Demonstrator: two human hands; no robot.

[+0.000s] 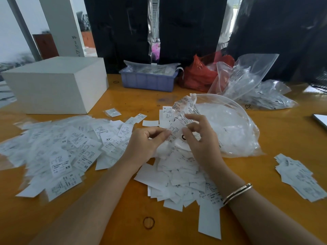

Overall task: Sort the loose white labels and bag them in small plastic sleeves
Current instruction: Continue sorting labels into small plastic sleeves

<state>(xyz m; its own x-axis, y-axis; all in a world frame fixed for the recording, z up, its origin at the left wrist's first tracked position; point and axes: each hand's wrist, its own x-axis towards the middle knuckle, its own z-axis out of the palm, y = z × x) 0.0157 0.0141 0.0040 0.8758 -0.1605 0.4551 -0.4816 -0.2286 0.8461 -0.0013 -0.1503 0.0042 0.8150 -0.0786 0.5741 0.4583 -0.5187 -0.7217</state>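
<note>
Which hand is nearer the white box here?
Left. The left hand is at the table's middle, pinching a label, with the white box behind it to its left. The right hand sits further right, by the big clear bag.

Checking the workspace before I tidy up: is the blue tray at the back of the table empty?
No, the blue tray holds clear plastic packets piled above its rim.

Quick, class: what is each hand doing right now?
Left hand: pinches a white label.
Right hand: fingers curled at the same label; grip cannot be told.
</note>
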